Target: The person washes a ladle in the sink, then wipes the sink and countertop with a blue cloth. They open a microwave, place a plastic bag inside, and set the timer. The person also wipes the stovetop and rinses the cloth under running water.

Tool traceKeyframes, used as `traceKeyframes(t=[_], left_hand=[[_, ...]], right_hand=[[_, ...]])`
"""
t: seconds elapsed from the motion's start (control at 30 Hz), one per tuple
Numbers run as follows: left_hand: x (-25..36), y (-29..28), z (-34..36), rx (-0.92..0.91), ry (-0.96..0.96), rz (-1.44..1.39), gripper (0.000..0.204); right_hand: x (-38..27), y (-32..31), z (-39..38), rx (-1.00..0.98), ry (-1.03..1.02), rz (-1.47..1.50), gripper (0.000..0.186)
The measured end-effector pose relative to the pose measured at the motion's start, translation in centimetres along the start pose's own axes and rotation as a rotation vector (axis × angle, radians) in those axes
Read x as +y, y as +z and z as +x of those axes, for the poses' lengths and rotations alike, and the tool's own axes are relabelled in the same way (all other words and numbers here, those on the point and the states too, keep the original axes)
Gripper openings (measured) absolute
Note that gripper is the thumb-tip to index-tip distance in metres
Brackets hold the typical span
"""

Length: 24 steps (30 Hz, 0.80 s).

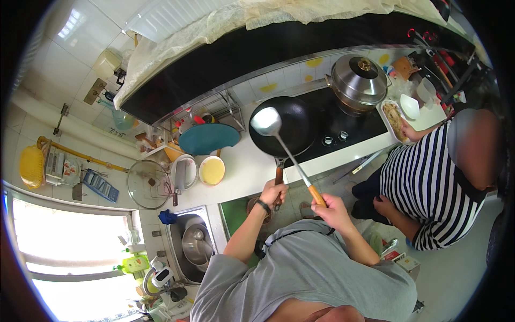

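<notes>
My left hand (273, 194) is closed round the wooden handle of a black wok (298, 121), which sits at the left end of the black stove. In my right hand (333, 211) is the wooden end of a long wok spatula (292, 155). Its broad steel blade hangs over the left part of the wok. No food shows in the part of the wok that I can see. At the right, a person in a striped top (424, 177) has one hand (412, 131) at a white dish of brownish food (395, 119).
A lidded steel pot (360, 83) stands on the back burner. Left of the wok are a bowl of yellow liquid (212, 170), a cleaver (179, 182) across a white bowl, and a glass lid (148, 184). The sink (182, 222) holds metal bowls. The range hood (241, 59) overhangs the stove.
</notes>
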<state>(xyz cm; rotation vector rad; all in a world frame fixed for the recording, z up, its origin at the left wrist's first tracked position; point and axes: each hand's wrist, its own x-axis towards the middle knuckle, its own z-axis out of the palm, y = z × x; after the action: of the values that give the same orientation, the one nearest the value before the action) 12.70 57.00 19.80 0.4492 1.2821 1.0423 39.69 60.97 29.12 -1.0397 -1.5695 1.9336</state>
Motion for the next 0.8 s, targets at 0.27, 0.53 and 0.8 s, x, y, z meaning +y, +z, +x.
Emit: traceKeyframes(t=[0.27, 0.53, 0.8], left_hand=[[0.3, 0.7, 7.6, 0.048, 0.06, -0.153, 0.018], [-0.7, 0.8, 10.5, 0.088, 0.044, -0.175, 0.016], [-2.2, 0.5, 4.4, 0.026, 0.08, -0.32, 0.033]], right_hand=[[2.4, -2.3, 3.5, 0.19, 0.129, 0.13, 0.007], [3.2, -2.4, 12.1, 0.221, 0.157, 0.096, 0.009], [2.7, -1.7, 18.3, 0.167, 0.206, 0.166, 0.015]])
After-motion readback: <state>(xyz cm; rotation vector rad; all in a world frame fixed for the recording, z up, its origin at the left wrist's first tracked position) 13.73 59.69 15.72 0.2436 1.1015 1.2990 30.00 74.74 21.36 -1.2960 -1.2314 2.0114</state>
